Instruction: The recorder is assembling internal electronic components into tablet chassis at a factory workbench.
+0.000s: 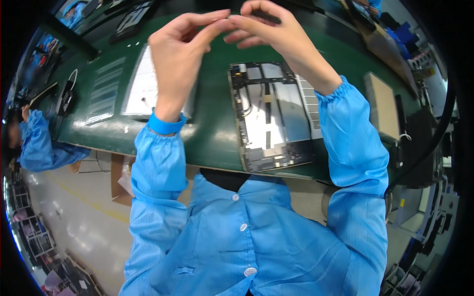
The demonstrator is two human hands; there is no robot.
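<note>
Both my hands are raised above the far part of the green table, their fingertips meeting. My left hand [178, 49] is closed in a pinch, thumb against forefinger. My right hand [289, 39] is also pinched, its thumb tip touching the left fingertips and its other fingers curled. Whatever lies between the fingertips is too small to make out. Nearer to me and below the right hand lies an opened tablet [291, 118], its silvery battery cells, dark frame and boards showing. It rests on the table by the front edge, touched by neither hand.
White sheets in a clear sleeve [143, 89] lie left of the tablet on the green table [212, 133]. A printed sheet [106, 91] lies farther left. At the right stands a beige panel [384, 106] near a thick black cable [439, 130]. Another person's blue sleeve [42, 140] shows at left.
</note>
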